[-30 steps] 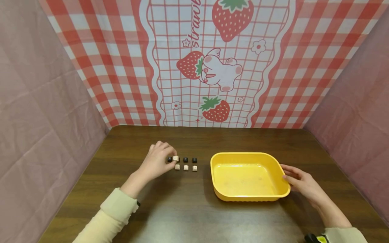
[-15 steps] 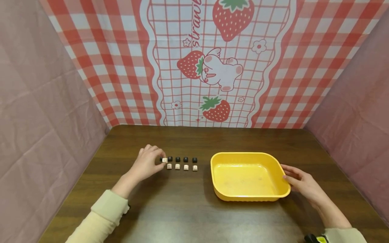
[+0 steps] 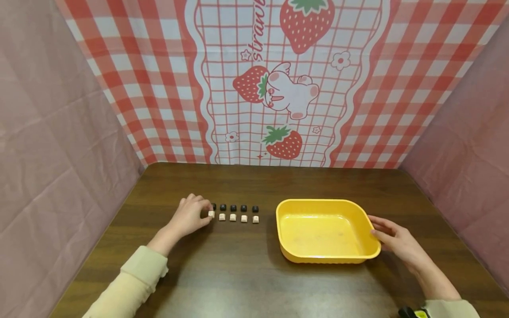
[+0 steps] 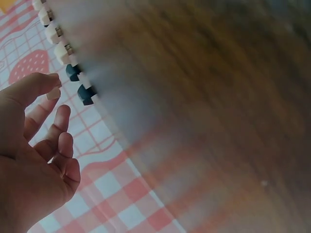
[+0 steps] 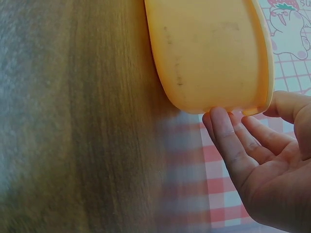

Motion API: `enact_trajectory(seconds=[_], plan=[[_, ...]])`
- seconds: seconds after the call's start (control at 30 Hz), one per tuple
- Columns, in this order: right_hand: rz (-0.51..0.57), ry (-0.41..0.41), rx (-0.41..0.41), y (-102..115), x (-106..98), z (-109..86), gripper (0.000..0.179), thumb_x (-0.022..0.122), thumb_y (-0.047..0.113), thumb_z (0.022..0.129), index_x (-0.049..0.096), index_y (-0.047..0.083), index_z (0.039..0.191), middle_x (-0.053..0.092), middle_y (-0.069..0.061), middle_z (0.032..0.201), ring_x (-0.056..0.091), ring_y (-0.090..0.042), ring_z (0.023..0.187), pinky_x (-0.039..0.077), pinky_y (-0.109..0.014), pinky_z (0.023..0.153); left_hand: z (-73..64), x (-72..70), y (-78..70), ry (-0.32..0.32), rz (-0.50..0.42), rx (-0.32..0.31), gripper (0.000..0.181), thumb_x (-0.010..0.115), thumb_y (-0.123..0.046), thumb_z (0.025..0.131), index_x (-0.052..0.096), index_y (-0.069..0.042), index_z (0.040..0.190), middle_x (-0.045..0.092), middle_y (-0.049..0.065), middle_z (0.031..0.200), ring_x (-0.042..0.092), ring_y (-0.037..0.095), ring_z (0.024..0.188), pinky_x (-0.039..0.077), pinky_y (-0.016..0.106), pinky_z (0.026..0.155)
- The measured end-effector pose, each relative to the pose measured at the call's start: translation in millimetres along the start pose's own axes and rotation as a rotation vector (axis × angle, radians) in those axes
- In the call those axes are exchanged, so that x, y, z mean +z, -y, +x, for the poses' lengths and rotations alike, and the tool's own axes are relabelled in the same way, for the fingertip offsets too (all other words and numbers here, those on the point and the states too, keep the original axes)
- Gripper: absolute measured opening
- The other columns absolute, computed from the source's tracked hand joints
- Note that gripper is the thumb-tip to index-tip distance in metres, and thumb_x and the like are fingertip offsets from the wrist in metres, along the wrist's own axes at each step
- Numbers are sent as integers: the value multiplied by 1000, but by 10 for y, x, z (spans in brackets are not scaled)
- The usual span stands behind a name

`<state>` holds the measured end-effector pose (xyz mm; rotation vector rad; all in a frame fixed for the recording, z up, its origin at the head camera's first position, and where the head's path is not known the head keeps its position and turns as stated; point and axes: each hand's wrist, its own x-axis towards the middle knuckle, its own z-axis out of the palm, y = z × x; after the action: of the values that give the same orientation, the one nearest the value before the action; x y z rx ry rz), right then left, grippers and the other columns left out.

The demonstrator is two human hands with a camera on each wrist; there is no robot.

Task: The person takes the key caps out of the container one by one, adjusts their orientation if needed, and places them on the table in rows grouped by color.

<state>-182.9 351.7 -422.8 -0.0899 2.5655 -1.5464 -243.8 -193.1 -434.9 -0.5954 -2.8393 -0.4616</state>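
Observation:
My left hand [image 3: 190,215] pinches a cream keycap [image 3: 211,214] between thumb and fingertips, at the left end of the front row of cream keycaps [image 3: 233,217]. Behind that row runs a line of black keycaps [image 3: 233,208], the leftmost partly covered by the fingers. In the left wrist view, the pinched keycap [image 4: 53,93] shows at the thumb tip, near two black keycaps [image 4: 86,94]. My right hand [image 3: 402,240] rests against the right end of a yellow plastic basin [image 3: 326,260]. Seen from the right wrist, its fingers [image 5: 223,126] touch the outer wall, the thumb beside the rim.
Everything stands on a dark wood-grain table [image 3: 238,282]. A red-and-white strawberry cloth [image 3: 294,88] hangs at the back, and pink cloths [image 3: 59,154] hang along both sides. The basin stands right of the keycap rows.
My left hand has moved left with a cream keycap, then slightly nearer, bringing it down from over the black row to the front row's left end. The right hand and basin stay put.

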Motion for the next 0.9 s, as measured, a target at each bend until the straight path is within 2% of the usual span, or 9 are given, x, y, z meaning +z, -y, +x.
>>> enact_trajectory(seconds=[0.27, 0.63, 0.9], plan=[[-8, 4, 1, 8, 8, -6, 61, 53, 25, 96, 29, -8, 142, 41, -36, 135, 62, 0, 91, 55, -31, 73, 30, 59, 27, 51, 50, -9, 16, 77, -25, 75, 68, -19, 86, 59, -3, 83, 48, 21, 84, 32, 38, 71], [-6, 11, -10, 18, 15, -4, 60, 52, 24, 97, 30, -8, 142, 41, -36, 134, 62, -1, 91, 55, -32, 73, 39, 73, 78, 99, 69, -36, 15, 78, -26, 75, 68, -18, 84, 57, -4, 80, 46, 21, 81, 30, 35, 69], [-39, 10, 15, 55, -10, 8, 62, 51, 29, 97, 29, -7, 143, 41, -35, 135, 59, 5, 91, 55, -32, 73, 43, 6, 74, 93, 65, -23, 18, 78, -27, 74, 69, -17, 86, 58, -3, 80, 47, 21, 81, 31, 36, 69]])
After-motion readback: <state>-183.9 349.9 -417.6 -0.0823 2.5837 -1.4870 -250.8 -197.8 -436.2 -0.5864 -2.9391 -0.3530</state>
